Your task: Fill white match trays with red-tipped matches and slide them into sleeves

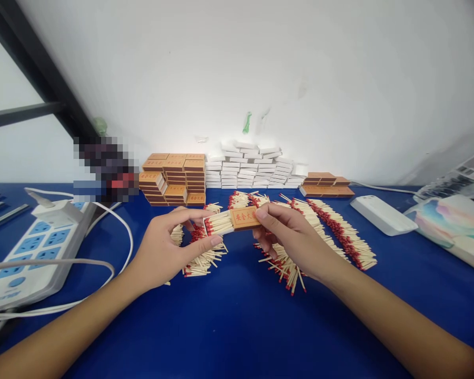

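Note:
Between my two hands is a matchbox, its orange-brown sleeve (245,218) pushed partway over a white tray full of red-tipped matches (220,223). My right hand (286,226) pinches the sleeve's right end with thumb and fingers. At the tray's left end, the thumb and fingers of my left hand (174,245) grip its edges. The box is held above the blue table, tilted slightly up to the right. Loose matches (203,260) lie in a heap behind my left hand, and another heap (288,266) lies under my right hand.
Stacked orange matchboxes (176,179) stand against the wall, beside a pile of white trays (253,166). More matchboxes (326,184) and rows of matches (342,234) are to the right. A power strip (35,252) with cables sits left; a white power bank (383,215) sits right.

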`<state>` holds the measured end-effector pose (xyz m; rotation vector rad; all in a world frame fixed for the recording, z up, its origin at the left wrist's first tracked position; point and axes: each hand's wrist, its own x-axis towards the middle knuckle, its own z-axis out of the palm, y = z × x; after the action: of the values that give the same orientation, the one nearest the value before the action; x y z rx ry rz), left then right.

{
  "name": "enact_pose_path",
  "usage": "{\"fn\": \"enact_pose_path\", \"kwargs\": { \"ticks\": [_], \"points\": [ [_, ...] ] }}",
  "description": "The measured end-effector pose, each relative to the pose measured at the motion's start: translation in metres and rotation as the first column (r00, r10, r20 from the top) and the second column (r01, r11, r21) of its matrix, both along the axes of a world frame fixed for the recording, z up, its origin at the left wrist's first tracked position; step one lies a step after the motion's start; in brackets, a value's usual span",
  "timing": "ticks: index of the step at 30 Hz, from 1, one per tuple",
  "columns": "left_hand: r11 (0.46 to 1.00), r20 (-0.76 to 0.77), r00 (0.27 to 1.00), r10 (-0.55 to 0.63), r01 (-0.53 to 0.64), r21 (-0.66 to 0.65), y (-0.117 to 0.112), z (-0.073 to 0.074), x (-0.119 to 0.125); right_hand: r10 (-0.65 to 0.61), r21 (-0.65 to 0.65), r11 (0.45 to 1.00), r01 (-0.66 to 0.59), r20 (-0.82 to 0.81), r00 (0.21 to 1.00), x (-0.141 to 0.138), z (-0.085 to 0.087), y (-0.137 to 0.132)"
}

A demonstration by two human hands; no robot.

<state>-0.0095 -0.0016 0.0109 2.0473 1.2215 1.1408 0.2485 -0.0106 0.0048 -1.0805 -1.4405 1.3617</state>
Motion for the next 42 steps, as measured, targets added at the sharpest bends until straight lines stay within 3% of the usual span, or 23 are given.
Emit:
{"fn": "enact_pose_path", "kwargs": {
  "ticks": [4,9,15,21,33,42],
  "points": [
    [0.998,0.024,1.0,-0.017,0.019,-0.057,0.003,0.0,0.0,0.017,-0.054,0.998,-0.017,0.009,1.0,0.001,0.0,0.0],
    [0.992,0.03,0.997,-0.077,0.079,-0.093,0.004,-0.001,-0.001,0.018,-0.029,0.999,-0.017,0.019,1.0,-0.001,0.0,0.0],
    [0.998,0.02,1.0,0.018,-0.017,-0.055,0.002,-0.001,0.002,0.007,-0.033,0.999,-0.007,0.004,1.0,-0.004,0.002,-0.003],
    [0.996,0.028,0.999,-0.032,0.034,-0.087,-0.001,0.002,0.004,-0.001,-0.017,1.0,0.001,0.014,1.0,-0.004,0.002,-0.004],
    [0.995,-0.008,0.999,0.045,-0.045,-0.087,-0.004,0.004,0.007,0.067,0.007,0.998,-0.067,0.057,0.996,-0.013,0.001,-0.012],
    [0.969,0.101,0.992,-0.076,0.097,-0.228,-0.003,0.001,0.003,-0.023,0.014,1.0,0.023,0.011,1.0,-0.01,0.004,-0.008]
  ]
}}
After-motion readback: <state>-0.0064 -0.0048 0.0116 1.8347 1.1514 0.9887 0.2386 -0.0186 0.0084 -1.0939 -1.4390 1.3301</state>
